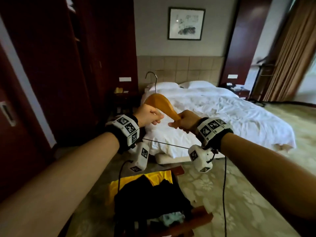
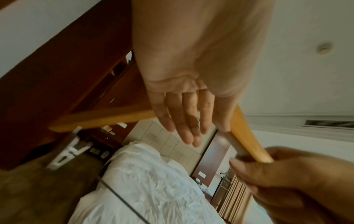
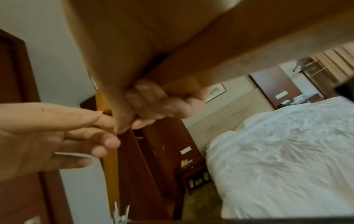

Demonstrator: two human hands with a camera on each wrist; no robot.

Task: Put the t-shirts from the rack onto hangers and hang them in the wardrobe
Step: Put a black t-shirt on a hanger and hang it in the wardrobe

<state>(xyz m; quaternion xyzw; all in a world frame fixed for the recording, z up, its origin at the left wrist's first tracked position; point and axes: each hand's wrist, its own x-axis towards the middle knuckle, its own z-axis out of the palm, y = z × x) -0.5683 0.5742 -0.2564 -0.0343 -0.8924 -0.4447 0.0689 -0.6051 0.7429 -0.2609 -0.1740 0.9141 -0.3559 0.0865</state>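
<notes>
A wooden hanger [image 1: 162, 103] with a metal hook [image 1: 152, 77] is held up over the foot of the bed. My right hand [image 1: 184, 122] grips the end of one hanger arm, fingers curled round the wood [image 3: 153, 103]. My left hand [image 1: 150, 116] is at the hanger's middle. In the left wrist view its fingers [image 2: 182, 118] lie nearly straight in front of the hanger [image 2: 105, 119], not wrapped round it. Below my arms a black t-shirt [image 1: 150, 194] and a yellow t-shirt [image 1: 159, 177] lie on the wooden rack [image 1: 203, 218].
The dark red wardrobe [image 1: 51, 65] stands along the left. A bed with white sheets [image 1: 222, 113] fills the middle, with a bedside table [image 1: 123, 94] beside it. Patterned carpet [image 1: 239, 194] lies to the right, and curtains [image 1: 290, 57] hang at the far right. Cables hang from both wrists.
</notes>
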